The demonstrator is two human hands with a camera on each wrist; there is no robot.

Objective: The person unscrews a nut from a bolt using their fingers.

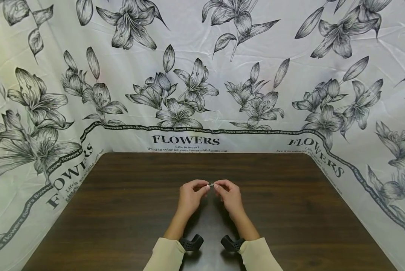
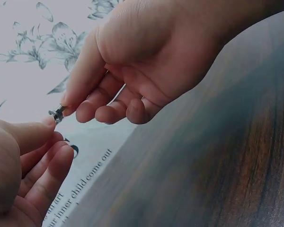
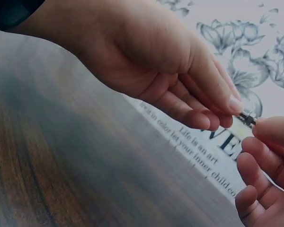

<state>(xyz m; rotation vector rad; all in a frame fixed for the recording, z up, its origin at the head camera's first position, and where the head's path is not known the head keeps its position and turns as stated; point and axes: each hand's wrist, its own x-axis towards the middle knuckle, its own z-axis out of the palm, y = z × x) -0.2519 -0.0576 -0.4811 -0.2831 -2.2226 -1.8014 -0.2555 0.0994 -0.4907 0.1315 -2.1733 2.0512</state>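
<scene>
In the head view, a small metal bolt (image 1: 211, 184) is held a little above the table between both hands' fingertips. A wider, nut-like collar shows around its middle; its threads are too small to make out. My left hand (image 1: 190, 196) pinches one end with thumb and forefinger, and my right hand (image 1: 231, 196) pinches the other end the same way. Up close in the right wrist view, the bolt (image 3: 247, 118) looks silvery with darker bands. Fingertips hide both of its ends. The remaining fingers of both hands are loosely bent beneath.
A dark brown wooden table (image 1: 127, 210) lies below the hands. White cloth (image 1: 188, 37) printed with flowers and lettering surrounds its back and sides. Black devices (image 1: 193, 243) are strapped at both wrists, beside the pale sleeves (image 1: 165, 254).
</scene>
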